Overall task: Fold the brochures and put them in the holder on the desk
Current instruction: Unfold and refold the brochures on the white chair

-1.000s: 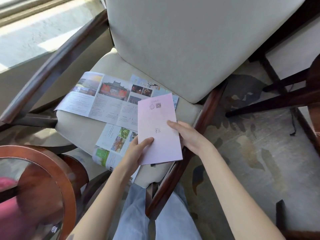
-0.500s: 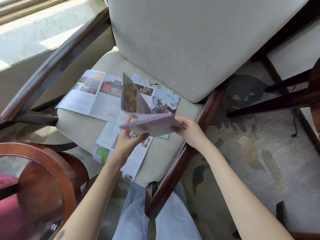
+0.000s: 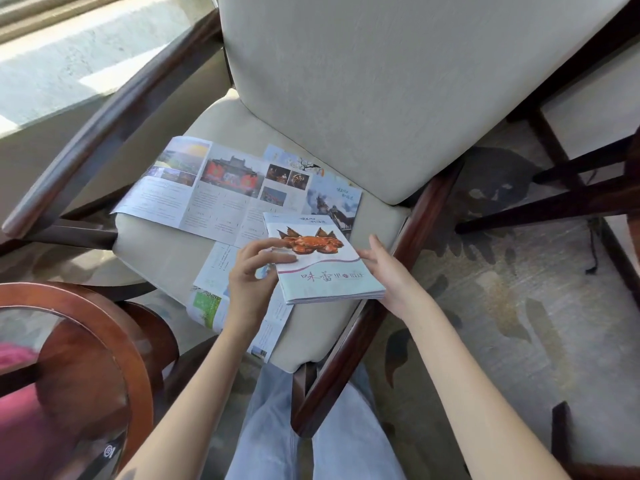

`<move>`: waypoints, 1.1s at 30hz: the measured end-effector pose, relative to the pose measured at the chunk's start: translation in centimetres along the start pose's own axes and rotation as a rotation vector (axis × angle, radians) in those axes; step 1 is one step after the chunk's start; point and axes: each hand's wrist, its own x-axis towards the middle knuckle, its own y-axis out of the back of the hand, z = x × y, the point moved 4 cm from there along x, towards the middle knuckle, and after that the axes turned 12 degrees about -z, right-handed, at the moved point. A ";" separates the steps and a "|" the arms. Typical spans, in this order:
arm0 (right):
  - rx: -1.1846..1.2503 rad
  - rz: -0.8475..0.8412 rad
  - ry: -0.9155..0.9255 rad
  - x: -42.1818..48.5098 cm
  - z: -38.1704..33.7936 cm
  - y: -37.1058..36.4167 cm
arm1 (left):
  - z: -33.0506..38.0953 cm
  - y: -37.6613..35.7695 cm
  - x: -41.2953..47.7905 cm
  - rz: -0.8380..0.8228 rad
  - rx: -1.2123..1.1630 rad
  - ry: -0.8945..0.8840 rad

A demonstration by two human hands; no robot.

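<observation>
A folded brochure with a red crab on its pale cover lies flat over the front right of the armchair seat. My left hand pinches its left edge, thumb on top. My right hand holds its right edge from beside and below, fingers mostly straight. Two unfolded brochures lie on the cushion: a wide one with photos further back and another hanging over the front edge, partly under my left hand. No holder is in view.
The armchair has dark wooden arms and a cream backrest. A round wooden table with a glass top stands at the lower left. Another chair's legs are on the patterned carpet at right. My knees are below the seat.
The brochure showed its plain pink back a second ago. I flipped it over with both hands, and now its crab cover faces up, held lower and flatter over the seat.
</observation>
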 end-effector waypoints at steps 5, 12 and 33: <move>-0.160 0.015 0.140 0.3 -1.1 0.3 | -0.7 -0.1 -0.3 -0.011 0.003 0.025; -0.274 0.077 0.290 0.8 -2.3 -0.5 | -3.6 -0.3 0.2 -0.020 -0.486 0.436; -0.912 0.057 0.347 4.9 -0.4 -12.2 | -5.4 8.9 -9.0 0.564 -0.282 0.347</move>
